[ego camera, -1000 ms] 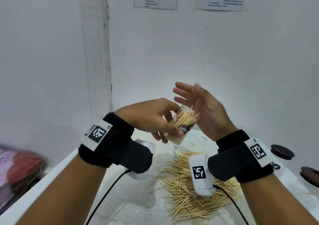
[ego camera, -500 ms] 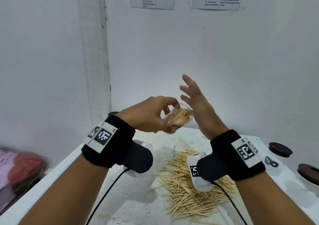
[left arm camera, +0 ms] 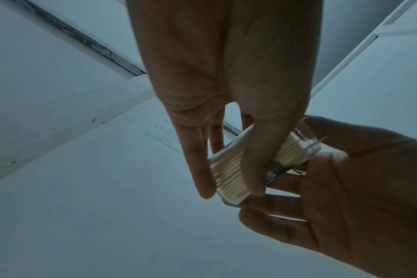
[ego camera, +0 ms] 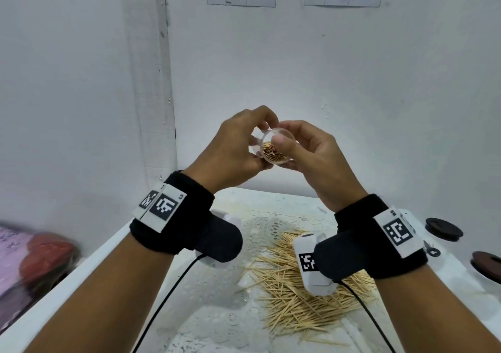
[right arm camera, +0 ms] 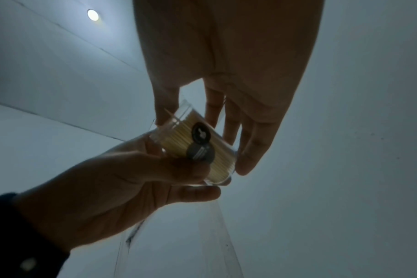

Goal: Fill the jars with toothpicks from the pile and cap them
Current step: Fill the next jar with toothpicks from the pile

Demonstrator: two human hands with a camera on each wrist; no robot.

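A clear jar (ego camera: 274,154), packed with toothpicks, is held up in the air between both hands, its open mouth turned toward me. My left hand (ego camera: 256,146) grips its side with thumb and fingers. My right hand (ego camera: 287,154) holds it from the right, thumb over the rim and fingers curled underneath. The left wrist view has my left fingers (left arm camera: 252,169) lying along the jar (left arm camera: 229,180). In the right wrist view the jar (right arm camera: 174,139) carries two dark round labels. The toothpick pile (ego camera: 292,293) lies on the white table (ego camera: 217,312) below my wrists.
Two dark round lids (ego camera: 443,229) (ego camera: 486,262) sit at the table's right edge. White walls stand close behind and to the left. A blurred pink and red bundle (ego camera: 35,255) lies off the table's left edge. Cables trail from both wrist cameras.
My right hand, flat and open against the jar's mouth before, now curls round the jar. The jar has risen and turned its mouth toward me.
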